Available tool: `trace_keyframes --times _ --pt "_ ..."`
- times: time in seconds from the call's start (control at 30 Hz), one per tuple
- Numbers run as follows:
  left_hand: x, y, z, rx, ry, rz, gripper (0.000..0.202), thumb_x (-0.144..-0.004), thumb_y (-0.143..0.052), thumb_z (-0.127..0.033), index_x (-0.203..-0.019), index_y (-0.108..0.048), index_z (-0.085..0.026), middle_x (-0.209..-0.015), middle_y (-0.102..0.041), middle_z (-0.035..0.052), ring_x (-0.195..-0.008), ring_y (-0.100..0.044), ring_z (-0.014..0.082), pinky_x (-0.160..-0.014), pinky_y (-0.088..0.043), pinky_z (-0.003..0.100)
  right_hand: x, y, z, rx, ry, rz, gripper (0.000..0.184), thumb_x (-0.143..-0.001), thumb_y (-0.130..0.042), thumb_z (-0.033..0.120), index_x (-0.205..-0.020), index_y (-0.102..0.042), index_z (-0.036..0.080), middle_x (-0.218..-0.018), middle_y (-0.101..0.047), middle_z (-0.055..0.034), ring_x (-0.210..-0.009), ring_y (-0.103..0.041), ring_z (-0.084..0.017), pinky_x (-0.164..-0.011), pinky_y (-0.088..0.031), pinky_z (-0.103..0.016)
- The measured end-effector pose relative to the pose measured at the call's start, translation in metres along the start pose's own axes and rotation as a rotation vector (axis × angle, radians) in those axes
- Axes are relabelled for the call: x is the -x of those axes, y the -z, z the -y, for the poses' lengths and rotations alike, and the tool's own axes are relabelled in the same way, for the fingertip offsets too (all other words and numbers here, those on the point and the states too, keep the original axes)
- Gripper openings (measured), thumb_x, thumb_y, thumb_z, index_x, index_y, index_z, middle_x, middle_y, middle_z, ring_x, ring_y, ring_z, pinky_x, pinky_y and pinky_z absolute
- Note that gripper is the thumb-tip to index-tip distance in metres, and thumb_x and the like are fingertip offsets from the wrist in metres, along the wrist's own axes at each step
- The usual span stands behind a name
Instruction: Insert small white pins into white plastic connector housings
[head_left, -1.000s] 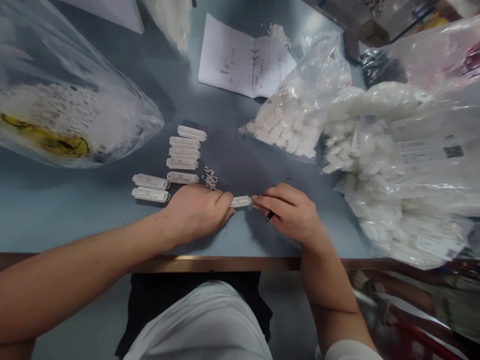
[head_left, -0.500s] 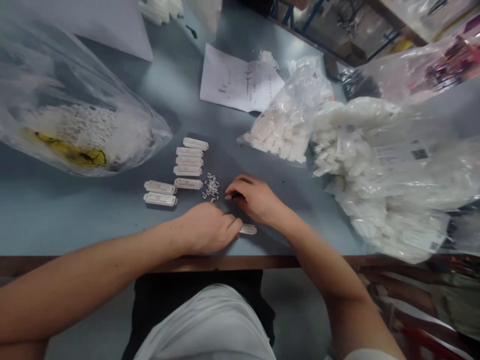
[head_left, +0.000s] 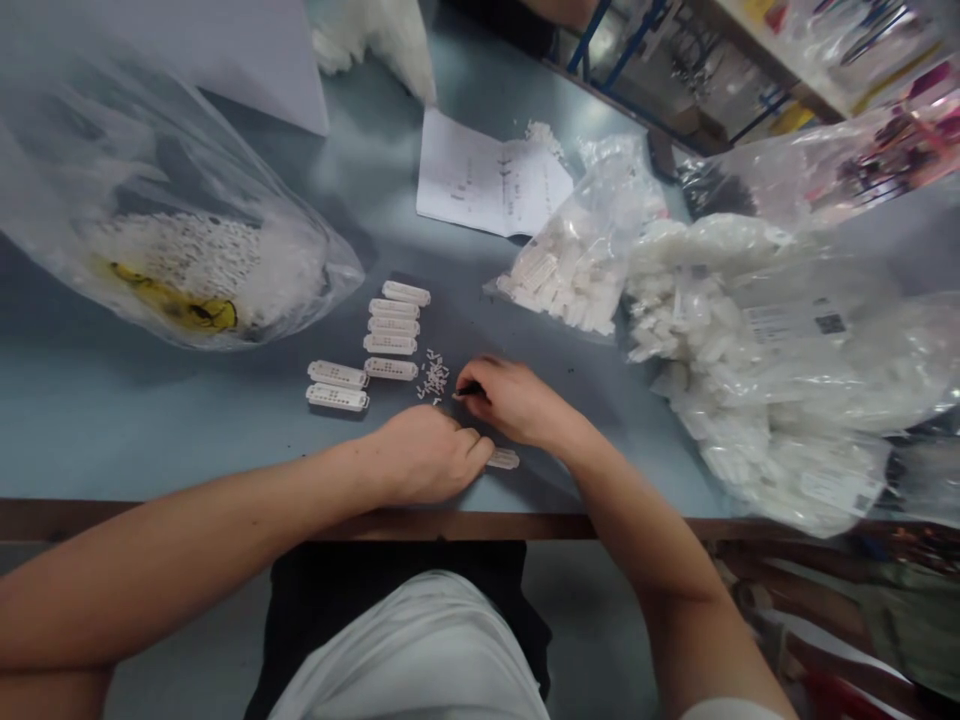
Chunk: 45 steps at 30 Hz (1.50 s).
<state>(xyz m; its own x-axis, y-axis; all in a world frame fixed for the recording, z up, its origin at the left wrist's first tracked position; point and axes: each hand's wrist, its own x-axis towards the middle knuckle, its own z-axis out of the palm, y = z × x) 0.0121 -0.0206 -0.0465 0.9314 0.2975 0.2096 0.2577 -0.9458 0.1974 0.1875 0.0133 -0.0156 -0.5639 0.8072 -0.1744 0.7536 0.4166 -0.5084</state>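
Note:
My left hand (head_left: 435,455) is closed near the table's front edge, its fingers pinching a narrow white slotted plastic piece (head_left: 504,458). Part of that piece sticks out to the right of the fingertips; the rest is hidden. Just above it, my right hand (head_left: 514,400) is curled around a small dark tool (head_left: 471,391), most of which the fingers cover. The tool's exact kind cannot be made out. Close to the right fingertips lies a loose heap of tiny white parts (head_left: 433,378). Several similar white slotted pieces (head_left: 391,369) lie flat to the left of the heap.
A big clear bag of small white parts (head_left: 202,260) stands at left. Behind is a printed sheet (head_left: 487,180). To the right lie a bag of white pieces (head_left: 570,270) and larger filled plastic bags (head_left: 780,370). The wooden table edge (head_left: 225,512) runs before me.
The view has shifted slightly, so the table things appear a little further right. My left hand keeps its hold on the white piece. My right hand stays beside the heap with the dark tool.

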Motion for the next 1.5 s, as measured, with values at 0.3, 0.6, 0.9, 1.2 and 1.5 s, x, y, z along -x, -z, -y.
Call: trace_keyframes --times 0.3,0.6,0.9,1.2,1.5 --pt "-0.002 0.002 0.006 -0.127 0.256 -0.084 0.025 -0.096 -0.043 -0.029 -0.078 -0.056 -0.016 -0.061 -0.062 0.0035 -0.051 -0.060 0.0207 -0.045 -0.035 0.029 0.044 0.013 -0.024 -0.173 -0.075 -0.353 0.009 -0.081 -0.064 0.016 -0.088 -0.066 0.021 -0.078 -0.068 0.0017 -0.066 -0.060 -0.012 -0.062 -0.043 -0.022" --pt "-0.004 0.004 0.010 -0.176 0.316 -0.183 0.028 -0.094 -0.047 -0.032 -0.074 -0.058 -0.017 -0.054 -0.058 0.0028 -0.046 -0.056 0.0197 -0.043 -0.027 0.029 0.059 0.003 -0.028 0.074 0.095 -0.357 0.022 -0.088 -0.053 0.005 -0.091 -0.069 0.021 -0.092 -0.072 -0.0032 -0.085 -0.067 -0.015 -0.075 -0.052 -0.025" --pt "-0.006 0.001 0.011 -0.115 0.306 -0.177 0.024 -0.094 -0.048 -0.029 -0.075 -0.057 -0.016 -0.056 -0.058 0.0024 -0.048 -0.053 0.0176 -0.045 -0.030 0.030 0.065 0.000 -0.026 0.219 0.196 -0.280 0.028 -0.090 -0.045 0.004 -0.100 -0.066 0.018 -0.094 -0.067 -0.0075 -0.087 -0.061 -0.019 -0.080 -0.053 -0.032" --pt "-0.005 0.000 0.010 -0.138 0.305 -0.202 0.026 -0.095 -0.046 -0.031 -0.075 -0.056 -0.018 -0.055 -0.057 0.0009 -0.048 -0.053 0.0168 -0.045 -0.031 0.032 0.067 0.002 -0.020 0.288 0.229 -0.207 0.028 -0.095 -0.041 0.008 -0.105 -0.066 0.012 -0.096 -0.067 -0.0130 -0.084 -0.057 -0.021 -0.078 -0.052 -0.037" --pt "-0.004 0.002 0.010 -0.106 0.300 -0.177 0.025 -0.096 -0.045 -0.029 -0.079 -0.059 -0.015 -0.058 -0.060 0.0021 -0.050 -0.056 0.0170 -0.045 -0.032 0.030 0.067 0.000 -0.018 0.386 0.273 -0.230 0.026 -0.096 -0.042 0.010 -0.104 -0.067 0.012 -0.088 -0.067 -0.0119 -0.079 -0.055 -0.021 -0.074 -0.050 -0.036"
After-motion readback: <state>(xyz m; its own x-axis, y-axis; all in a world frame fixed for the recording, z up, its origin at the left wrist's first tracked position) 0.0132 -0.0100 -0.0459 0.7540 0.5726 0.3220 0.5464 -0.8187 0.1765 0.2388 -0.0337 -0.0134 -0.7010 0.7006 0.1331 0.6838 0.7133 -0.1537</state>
